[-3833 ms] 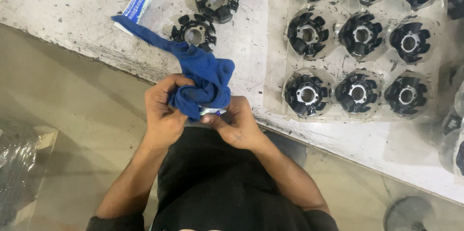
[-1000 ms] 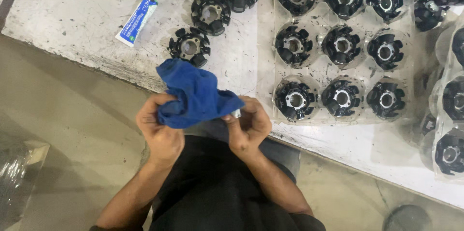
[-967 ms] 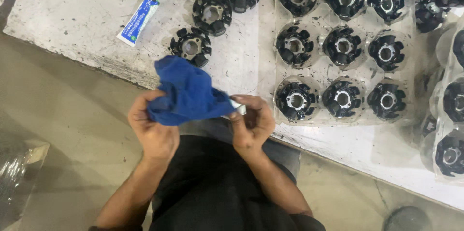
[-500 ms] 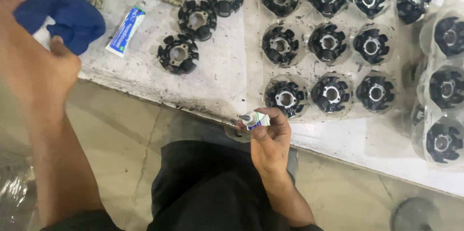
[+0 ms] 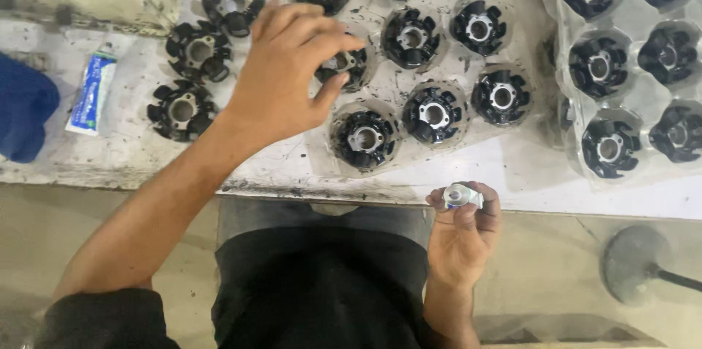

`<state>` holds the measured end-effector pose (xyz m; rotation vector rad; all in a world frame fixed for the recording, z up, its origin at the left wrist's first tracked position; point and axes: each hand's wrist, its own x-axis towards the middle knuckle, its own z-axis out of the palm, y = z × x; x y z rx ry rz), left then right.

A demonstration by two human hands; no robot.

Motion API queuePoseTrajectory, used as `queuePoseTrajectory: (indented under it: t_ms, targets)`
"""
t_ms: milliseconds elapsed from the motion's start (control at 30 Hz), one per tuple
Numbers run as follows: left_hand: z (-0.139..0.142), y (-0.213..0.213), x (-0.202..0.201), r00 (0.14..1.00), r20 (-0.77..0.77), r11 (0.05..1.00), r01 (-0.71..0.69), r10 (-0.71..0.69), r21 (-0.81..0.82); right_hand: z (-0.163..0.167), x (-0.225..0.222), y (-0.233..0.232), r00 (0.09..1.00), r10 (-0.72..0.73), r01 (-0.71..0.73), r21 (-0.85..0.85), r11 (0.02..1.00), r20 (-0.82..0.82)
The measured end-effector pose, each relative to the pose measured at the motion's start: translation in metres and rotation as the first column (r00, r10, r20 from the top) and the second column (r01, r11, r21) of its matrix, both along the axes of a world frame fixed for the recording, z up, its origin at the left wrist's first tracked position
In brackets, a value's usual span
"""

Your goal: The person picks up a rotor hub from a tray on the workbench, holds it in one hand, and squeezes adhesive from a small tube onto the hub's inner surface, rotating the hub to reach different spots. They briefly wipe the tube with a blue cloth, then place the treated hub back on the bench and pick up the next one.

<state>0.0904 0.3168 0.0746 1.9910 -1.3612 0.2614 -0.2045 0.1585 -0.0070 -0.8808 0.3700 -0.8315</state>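
Reaching for a black finned part

Left hand (image 5: pixel 281 75), fingers spread, hovers at a black finned part (image 5: pixel 342 67) in the clear tray (image 5: pixel 468 64), twelve o'clock of the torso; closing comes next, I judge. Right hand (image 5: pixel 462 236) pinches a small silver ring (image 5: pixel 461 195) at four o'clock.

A small blue-and-white tube (image 5: pixel 90 93) lies near the worktop's (image 5: pixel 468 166) left edge; clear plastic blister trays (image 5: pixel 629 71) (moulded round pockets) cover its right side.
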Motion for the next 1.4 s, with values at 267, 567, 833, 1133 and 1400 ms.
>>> queuePoseTrajectory:
  t_ms: [267, 567, 833, 1133, 1400]
  targets:
    - [-0.034, -0.163, -0.028, 0.966, 0.035, 0.966, 0.255, -0.256, 0.040, -0.009, -0.025, -0.030, 0.988, -0.155, 0.155, 0.010, 0.988, 0.017]
    - [-0.056, -0.264, -0.100, 0.947, 0.192, 0.876, 0.145, -0.257, 0.459, -0.001, -0.040, -0.041, 0.967, -0.256, 0.256, 0.011, 0.967, 0.014]
    - [-0.012, -0.185, -0.094, 0.893, -0.431, 0.842, 0.330, -0.131, 0.427, -0.008, -0.044, -0.047, 0.957, -0.289, 0.290, -0.021, 0.957, 0.034]
    - [0.025, -0.024, -0.115, 0.862, -0.437, 0.960, 0.175, -0.257, -0.220, -0.001, -0.002, -0.007, 0.997, -0.070, 0.070, -0.010, 0.997, 0.045]
    - [-0.020, -0.002, -0.137, -0.205, -0.561, 0.585, -0.461, -0.802, -0.667, 0.007, 0.019, 0.043, 0.976, 0.209, -0.207, -0.024, 0.978, 0.059]
